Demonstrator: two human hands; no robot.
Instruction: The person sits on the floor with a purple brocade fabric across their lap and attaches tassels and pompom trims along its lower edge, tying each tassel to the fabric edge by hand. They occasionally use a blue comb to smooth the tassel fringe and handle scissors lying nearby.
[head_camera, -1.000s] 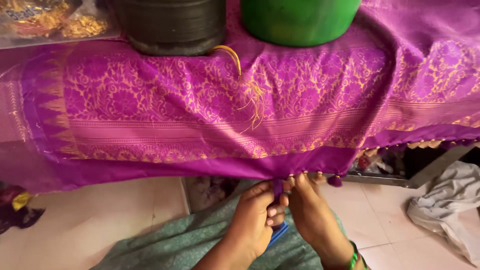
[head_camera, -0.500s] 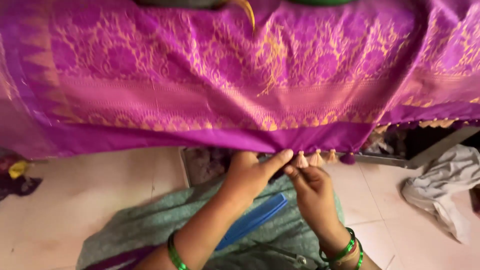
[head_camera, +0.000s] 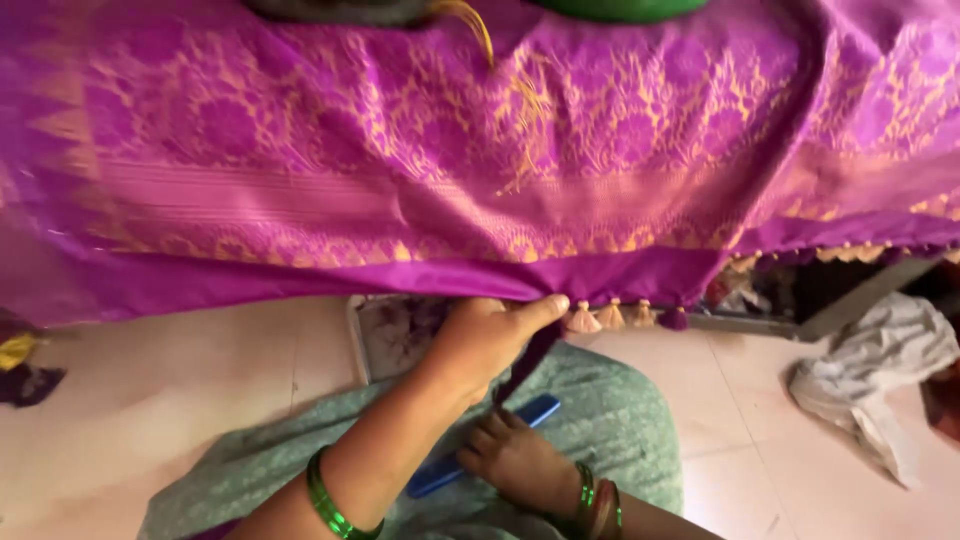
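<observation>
Purple cloth (head_camera: 420, 170) with gold woven pattern hangs across the upper half of the frame, its plain purple hem running lower centre.

Left hand (head_camera: 485, 340), centre of frame: grip closed on the hem, thumb pinching the edge just left of the finished tassels (head_camera: 610, 317). A dark strand of loose threads drops from the pinch toward the lap.

Right hand (head_camera: 515, 460), lower centre: resting on the green-clad lap, fingers touching the blue comb (head_camera: 480, 445). Cannot tell whether the grip has closed on the comb or only lies on it.

Tassels: a short row, peach-gold with one purple at the right end, hanging off the hem just right of the left thumb.

Edges: dark pot and green tub partly seen at top; loose gold threads (head_camera: 520, 110) trailing down the cloth; grey rag (head_camera: 870, 370) on the tiled floor at right.

Judgement on handling: the pinch should stay tight at the hem so the loose strand keeps its place beside the last tassel; even spacing matters. The comb is best taken flat and drawn straight down the strand, not sideways, to avoid snagging the weave.
</observation>
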